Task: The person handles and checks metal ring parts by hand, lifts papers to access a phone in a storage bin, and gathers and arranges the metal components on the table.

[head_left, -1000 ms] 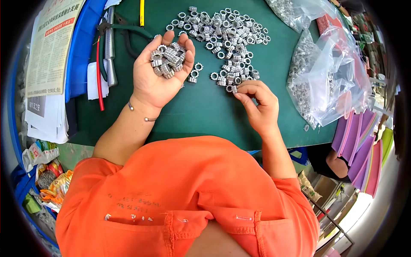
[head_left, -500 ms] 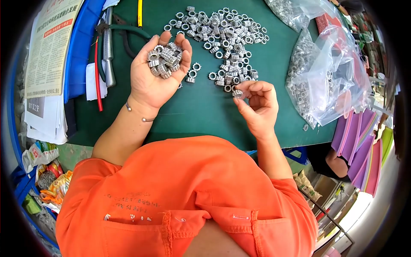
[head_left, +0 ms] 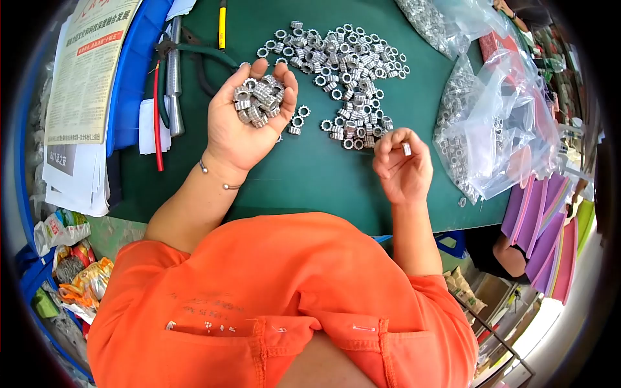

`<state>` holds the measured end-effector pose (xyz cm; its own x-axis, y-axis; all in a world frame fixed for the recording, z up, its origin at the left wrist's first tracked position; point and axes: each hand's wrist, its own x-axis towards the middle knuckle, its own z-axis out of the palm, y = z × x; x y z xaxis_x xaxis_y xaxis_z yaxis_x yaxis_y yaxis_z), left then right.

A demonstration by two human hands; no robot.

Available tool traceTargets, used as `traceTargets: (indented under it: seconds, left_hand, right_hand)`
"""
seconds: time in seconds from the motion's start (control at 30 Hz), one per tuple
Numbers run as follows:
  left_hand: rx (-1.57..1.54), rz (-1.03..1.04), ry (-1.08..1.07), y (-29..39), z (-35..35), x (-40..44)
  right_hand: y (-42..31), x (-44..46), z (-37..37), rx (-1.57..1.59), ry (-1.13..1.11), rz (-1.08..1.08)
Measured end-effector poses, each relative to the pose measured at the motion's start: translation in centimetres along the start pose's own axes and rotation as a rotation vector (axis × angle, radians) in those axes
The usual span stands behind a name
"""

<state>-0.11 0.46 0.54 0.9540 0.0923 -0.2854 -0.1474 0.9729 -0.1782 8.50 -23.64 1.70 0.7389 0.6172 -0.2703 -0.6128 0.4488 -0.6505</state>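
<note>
Cupped palm-up, my left hand (head_left: 242,132) holds a heap of small toothed metal rings (head_left: 259,100), its fingers curled around them. My right hand (head_left: 406,165) is at the near right edge of the ring pile, palm turned up and fingers bent. A single toothed metal ring (head_left: 406,149) shows at its fingers. Ahead of both hands, a loose pile of the same rings (head_left: 349,55) spreads over the green tabletop (head_left: 310,181), with a narrower cluster (head_left: 359,116) reaching toward me. A few separate rings (head_left: 297,121) lie just right of my left hand.
Clear plastic bags (head_left: 504,136) filled with rings lie at the right. On the left are green-handled pliers (head_left: 200,50), a red stick (head_left: 158,123), a yellow pen (head_left: 222,26), a blue tray (head_left: 132,71) and a newspaper (head_left: 90,77). Another person's arm (head_left: 514,16) shows at top right.
My right hand has moved right and slightly down from the cluster's edge and turned its palm up, with the ring in its fingers. My left hand still holds its heap. The whole view has shifted slightly.
</note>
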Motion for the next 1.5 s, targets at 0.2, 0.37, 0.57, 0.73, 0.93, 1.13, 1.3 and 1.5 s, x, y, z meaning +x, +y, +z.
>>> traceTargets:
  seconds: [0.2, 0.37, 0.57, 0.73, 0.93, 1.13, 1.3, 1.5]
  left_hand:
    - [0.01, 0.017, 0.018, -0.1, -0.1, 0.0]
    - [-0.015, 0.007, 0.002, 0.1, 0.0, 0.0]
    - [-0.021, -0.001, -0.01, 0.1, 0.0, 0.0]
    - [-0.009, 0.006, -0.001, 0.1, -0.1, 0.1]
    - [0.001, 0.016, 0.002, 0.1, -0.1, 0.0]
    - [-0.006, 0.003, -0.017, 0.3, -0.4, 0.1]
    - [0.009, 0.024, -0.023, 0.4, -0.5, 0.3]
    - [-0.009, 0.014, -0.03, 0.4, -0.3, 0.2]
  right_hand:
    - [0.9, 1.5, 3.1, -1.601, -0.018, -0.534]
    - [1.2, 1.8, 2.3, -1.54, -0.067, -0.551]
    - [0.9, 1.8, 1.8, -1.39, -0.063, -0.584]
    - [1.3, 2.0, 2.5, -1.716, -0.085, -0.602]
    - [0.6, 1.1, 2.0, -0.866, -0.03, -0.203]
    - [-0.5, 2.1, 2.6, -0.738, -0.096, -0.147]
    - [0.9, 3.6, 4.5, -1.996, -0.113, -0.528]
    - [0.7, 3.8, 4.2, -1.632, -0.139, -0.566]
